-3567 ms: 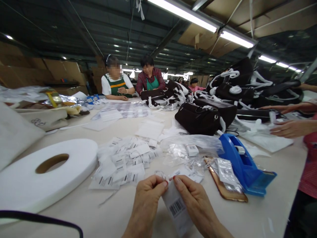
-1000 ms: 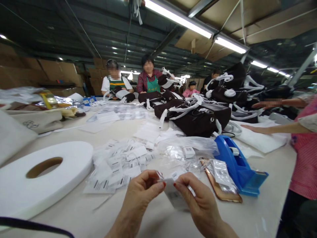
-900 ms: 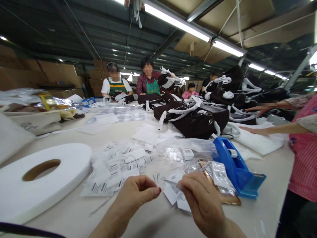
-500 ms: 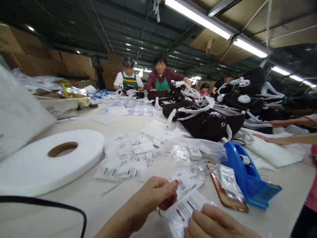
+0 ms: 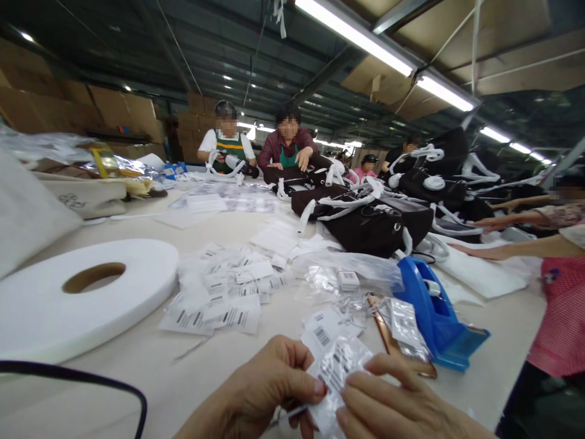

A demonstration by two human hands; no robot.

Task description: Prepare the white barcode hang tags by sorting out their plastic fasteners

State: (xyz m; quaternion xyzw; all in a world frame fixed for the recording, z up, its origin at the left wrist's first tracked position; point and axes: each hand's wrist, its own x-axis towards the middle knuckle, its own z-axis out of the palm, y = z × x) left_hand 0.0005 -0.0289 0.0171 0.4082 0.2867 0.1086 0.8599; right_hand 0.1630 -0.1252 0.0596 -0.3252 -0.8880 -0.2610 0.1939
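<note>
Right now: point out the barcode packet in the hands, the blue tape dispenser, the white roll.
barcode packet [image 5: 337, 366], head view, on the clear front over the barcode.
blue tape dispenser [image 5: 439, 320], head view, on its blue side wall.
white roll [image 5: 50, 311], head view, on its flat top face.

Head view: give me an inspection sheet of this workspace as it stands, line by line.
Surface: pale beige worktable, mostly covered.
Job's things: small clear plastic pouch with a barcode label, pinched between both hands above the table edge.
Clutter: heap of white barcode tags; large white tape roll; blue tape dispenser; gold-edged phone under clear pouches; dark brown handbags with white wrapping.
Hands: left hand and right hand both closed on the pouch.
Cables: black cord curving across the near left corner.
Surroundings: seated co-workers at the far end; a co-worker's arm reaching in from the right; cardboard boxes; strip lights overhead.
</note>
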